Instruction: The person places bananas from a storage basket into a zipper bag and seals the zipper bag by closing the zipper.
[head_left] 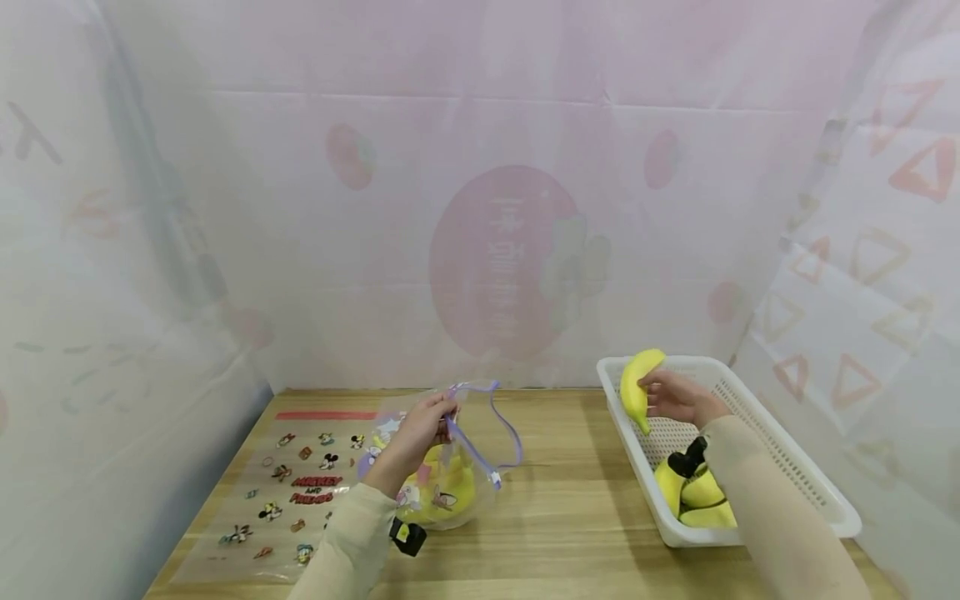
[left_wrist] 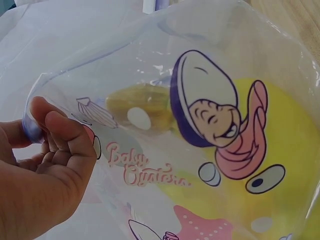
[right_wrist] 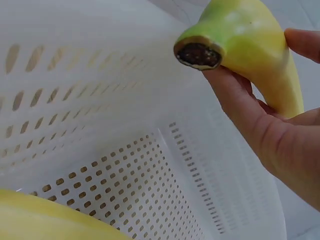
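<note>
My left hand (head_left: 422, 435) pinches the purple zip edge of a clear printed zip bag (left_wrist: 150, 180), whose mouth gapes to the right. Through the plastic show yellow fruit shapes, one with a brownish stem end. My right hand (head_left: 681, 397) holds a single banana (head_left: 636, 385) between thumb and fingers, over the left far part of a white basket (head_left: 801, 487). In the right wrist view the banana's dark cut stem end (right_wrist: 199, 54) faces the camera. More bananas (head_left: 705, 500) lie in the basket's near end, partly behind my right wrist.
A flat clear bag (head_left: 255, 483) with cartoon prints and a red strip lies on the wooden table (head_left: 562, 500) to the left. White printed sheets (head_left: 517, 258) hang behind and at both sides. Black wrist cameras sit on both wrists.
</note>
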